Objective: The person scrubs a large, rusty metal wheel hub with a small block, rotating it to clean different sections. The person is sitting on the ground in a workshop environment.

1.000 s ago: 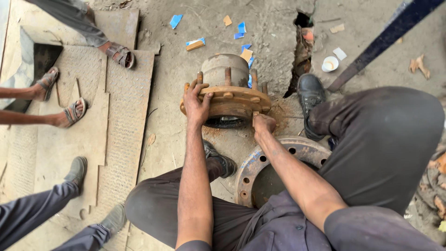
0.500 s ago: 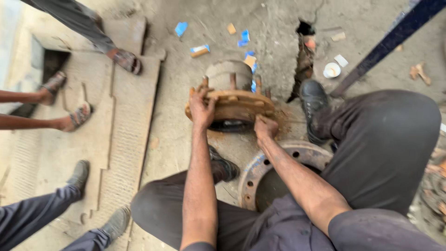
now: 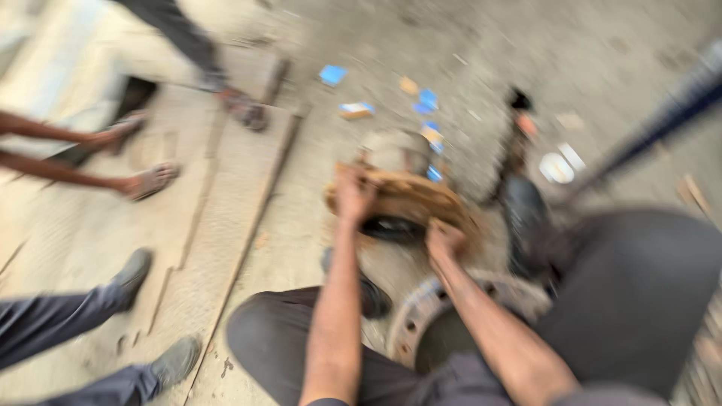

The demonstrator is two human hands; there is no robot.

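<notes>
Rusty wheel hub (image 3: 402,197), lying on the concrete floor (image 3: 316,150) just in front of the crouching person's knees, flange tilted, its grey cylindrical end pointing away from the camera. The whole frame is smeared by motion, so studs and bolt holes cannot be made out.

Left hand (image 3: 353,197): laid over the near-left edge of the flange, fingers curled onto the rim; the grip appears closed on the hub, though blur hides the fingertips. Right hand (image 3: 445,239): pressed against the near-right lower edge of the flange, fingers folded; whether this grip wraps the rim or merely pushes on it cannot be told.

Judgement on handling: the hub looks heavy and rough with rust, so it is best shifted with both hands set on opposite sides of the flange, palms well on the metal, with fingers kept out from under the lower edge where it meets the floor, and feet clear of it.

Surroundings: a round brake drum (image 3: 436,316) with a ring of holes lies between the person's legs, just beside the hub. A black boot (image 3: 524,214) stands to the right of it. Blue and tan scraps (image 3: 425,101) litter the floor beyond. Chequered steel plates (image 3: 218,203) cover the floor to the left, where other people's feet, in sandals (image 3: 154,179) and grey shoes (image 3: 129,277), stand well apart from the hub.
</notes>
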